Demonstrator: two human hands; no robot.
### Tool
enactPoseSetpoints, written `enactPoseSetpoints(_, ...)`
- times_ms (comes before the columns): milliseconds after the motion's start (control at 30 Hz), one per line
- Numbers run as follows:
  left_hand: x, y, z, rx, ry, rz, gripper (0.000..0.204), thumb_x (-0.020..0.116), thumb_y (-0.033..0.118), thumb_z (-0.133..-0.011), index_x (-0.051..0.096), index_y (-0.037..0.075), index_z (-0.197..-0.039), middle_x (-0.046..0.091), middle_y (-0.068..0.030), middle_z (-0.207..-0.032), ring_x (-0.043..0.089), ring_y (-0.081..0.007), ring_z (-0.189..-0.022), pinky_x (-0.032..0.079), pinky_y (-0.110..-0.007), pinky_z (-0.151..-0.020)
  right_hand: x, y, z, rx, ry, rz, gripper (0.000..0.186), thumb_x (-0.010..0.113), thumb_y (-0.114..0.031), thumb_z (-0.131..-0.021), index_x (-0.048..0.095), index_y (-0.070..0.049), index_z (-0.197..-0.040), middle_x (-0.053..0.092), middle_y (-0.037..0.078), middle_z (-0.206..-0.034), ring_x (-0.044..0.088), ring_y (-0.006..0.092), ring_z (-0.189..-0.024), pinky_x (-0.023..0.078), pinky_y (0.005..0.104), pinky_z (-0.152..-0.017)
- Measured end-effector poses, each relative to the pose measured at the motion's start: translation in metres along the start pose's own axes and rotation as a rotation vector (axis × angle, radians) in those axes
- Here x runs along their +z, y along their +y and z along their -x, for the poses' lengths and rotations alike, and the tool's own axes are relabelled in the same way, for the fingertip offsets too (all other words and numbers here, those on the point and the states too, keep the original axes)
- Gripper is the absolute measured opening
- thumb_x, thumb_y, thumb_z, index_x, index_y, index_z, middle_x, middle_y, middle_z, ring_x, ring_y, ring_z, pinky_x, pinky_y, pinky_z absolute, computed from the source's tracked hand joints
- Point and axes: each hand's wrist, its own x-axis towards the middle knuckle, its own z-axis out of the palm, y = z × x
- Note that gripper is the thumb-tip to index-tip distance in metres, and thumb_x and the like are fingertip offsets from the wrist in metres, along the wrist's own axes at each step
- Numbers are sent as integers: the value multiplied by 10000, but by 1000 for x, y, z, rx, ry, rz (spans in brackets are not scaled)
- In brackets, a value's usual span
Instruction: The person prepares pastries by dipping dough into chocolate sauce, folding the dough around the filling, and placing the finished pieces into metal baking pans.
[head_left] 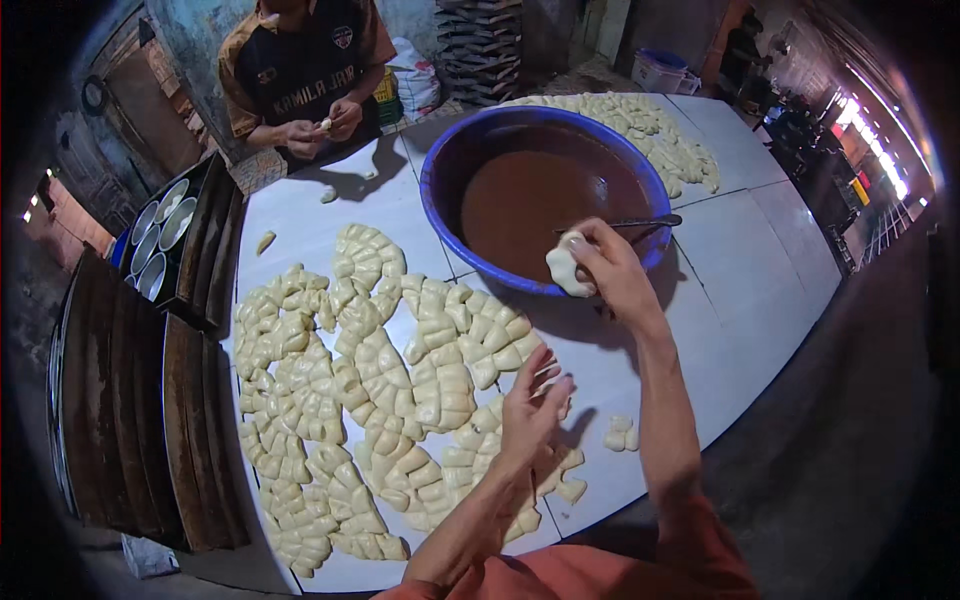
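Observation:
A flattened, pale piece of dough (566, 270) is pinched in my right hand (614, 262), held up at the near right side of a blue basin (434, 225). Smooth brown filling (520, 205) lies in the basin, and a dark-handled utensil (640, 221) rests across its right rim. My left hand (530, 415) hangs with its fingers apart over the right edge of a broad spread of cut dough pieces (385, 375); nothing shows in it. To the right of that hand, a small cluster of dough lumps (621, 434) sits on the white tiled table (740, 300).
Across the table a co-worker (310, 75) works a small bit of dough with both hands. More dough pieces (655, 135) lie behind the basin. At the left edge stand a dark tray with round metal tins (152, 275) and a row of upright dark trays (120, 400).

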Motion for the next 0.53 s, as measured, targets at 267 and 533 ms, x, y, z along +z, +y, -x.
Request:
enactPoseSetpoints(267,-31,42,13,-238,-97,-318,361,607,217,-966,592,-8,-1248,678,-94,-1042,613,-110,-910,485,-235,-714,5,55,-81,-66,-563,1155,312,586,-277,-863,665,-9,-1001,695,167,-910,671,267,-842,510,383,-756)
enactPoseSetpoints(533,-44,14,1,-199,-119,-218,352,639,214,-957,601,28,-1254,653,-59,-1170,630,-157,-1013,535,-249,-789,6,24,-78,209,-431,422,217,580,-208,-950,605,1,-1002,652,87,-844,639,158,-663,525,319,-613)
